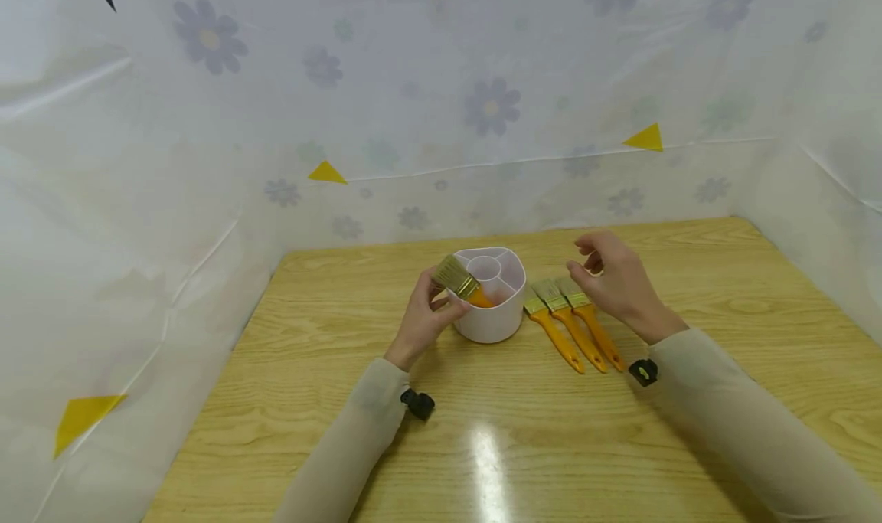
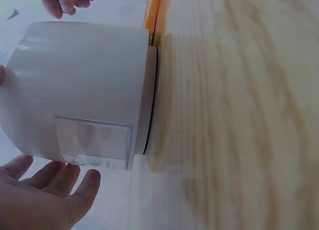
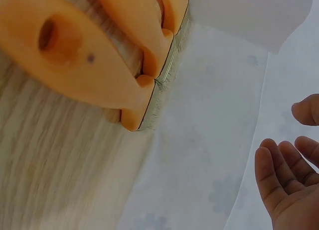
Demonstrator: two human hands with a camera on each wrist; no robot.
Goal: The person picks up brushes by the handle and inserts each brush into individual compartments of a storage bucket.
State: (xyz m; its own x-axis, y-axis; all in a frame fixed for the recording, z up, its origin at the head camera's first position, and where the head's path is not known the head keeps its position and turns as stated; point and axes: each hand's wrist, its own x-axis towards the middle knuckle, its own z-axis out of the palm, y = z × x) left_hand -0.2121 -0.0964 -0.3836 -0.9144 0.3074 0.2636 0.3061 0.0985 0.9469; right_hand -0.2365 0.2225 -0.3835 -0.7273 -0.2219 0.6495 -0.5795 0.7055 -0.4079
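Note:
A white round desk organizer with compartments around a central ring stands on the table. My left hand holds it at its left side; in the left wrist view the fingertips touch its wall, below a clear label pocket. One paintbrush stands in it handle down, its bristles leaning left over the rim. My right hand, fingers loosely bent and holding nothing, hovers above three more paintbrushes. These lie side by side right of the organizer, orange handles toward me. The right wrist view shows their handles close up.
The wooden table ends at a white flowered sheet at the back and sides. Yellow triangular pieces sit on the sheet. Each wrist carries a small black camera.

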